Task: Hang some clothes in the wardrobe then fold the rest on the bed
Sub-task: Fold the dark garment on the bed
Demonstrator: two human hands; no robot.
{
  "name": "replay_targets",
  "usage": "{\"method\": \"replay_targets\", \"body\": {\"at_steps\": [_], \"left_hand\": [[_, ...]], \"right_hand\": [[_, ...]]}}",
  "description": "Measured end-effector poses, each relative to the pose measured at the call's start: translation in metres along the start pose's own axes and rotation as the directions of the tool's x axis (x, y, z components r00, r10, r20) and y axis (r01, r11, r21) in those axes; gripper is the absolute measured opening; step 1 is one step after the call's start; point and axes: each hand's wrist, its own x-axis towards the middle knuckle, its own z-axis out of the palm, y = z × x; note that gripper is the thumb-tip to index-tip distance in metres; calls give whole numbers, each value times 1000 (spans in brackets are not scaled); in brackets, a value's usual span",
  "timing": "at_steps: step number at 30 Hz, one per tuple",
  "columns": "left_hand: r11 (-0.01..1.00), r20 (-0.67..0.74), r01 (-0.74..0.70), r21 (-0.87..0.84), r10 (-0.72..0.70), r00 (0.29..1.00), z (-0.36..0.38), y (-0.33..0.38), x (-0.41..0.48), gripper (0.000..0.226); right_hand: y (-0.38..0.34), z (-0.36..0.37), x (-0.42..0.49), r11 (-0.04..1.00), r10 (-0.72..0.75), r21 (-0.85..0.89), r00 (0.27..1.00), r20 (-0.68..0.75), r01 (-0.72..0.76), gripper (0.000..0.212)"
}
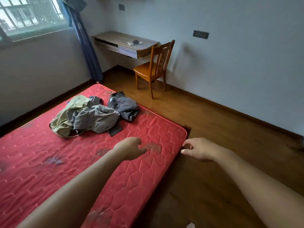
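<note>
far left we see a window w/ bars outside, then a blue curtain hanging in the room corner. below them the bed, a bare red quilted mattress w/ dark stains, fills the left half of the view. the clothes lie on it in a crumpled heap toward its far end: an olive piece on the left, a light grey one in the middle, and a dark grey garment touching the heap on the right, close to the mattress edge. none are folded. behind, a wall-mounted desk carries a small item we can't make out. our left hand hovers over the mattress, nearer to us than the heap and apart from it, fingers loosely curled, holding nothing. a wooden chair stands at the desk's right end. our right hand is just beside the mattress's right corner, over the wood floor, fingers loosely bent, thumb & forefinger a bit apart, nothing in it. can't tell if it touches the corner.
</note>
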Motion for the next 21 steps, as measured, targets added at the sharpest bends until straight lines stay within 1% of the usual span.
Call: {"method": "replay_targets", "body": {"at_steps": [4,7,11,13,16,18,21], "left_hand": [[997,30,-49,56,47,998,-13,50,71,57],[995,30,-63,72,61,998,-27,98,126,53],[998,-8,-33,49,33,999,-60,160,191,53],[999,-17,-19,45,20,1000,-81,191,220,54],[1000,-42,-15,19,16,999,-113,231,262,49],[1000,-40,17,4,-17,999,-129,249,288,49],[997,-23,72,-26,-73,997,-149,267,333,56]], "right_hand": [[51,-28,41,999,25,46,1000,-4,-25,51],[96,-65,79,998,17,59,1000,-12,-16,51],[154,-137,121,999,-30,11,1000,-2,30,49],[184,-178,142,998,-55,-7,998,-30,55,49],[225,-231,174,997,-79,-15,995,-67,79,49],[247,-259,194,996,-92,-21,993,-80,90,48],[274,-298,225,994,-107,-32,989,-104,105,47]]}}
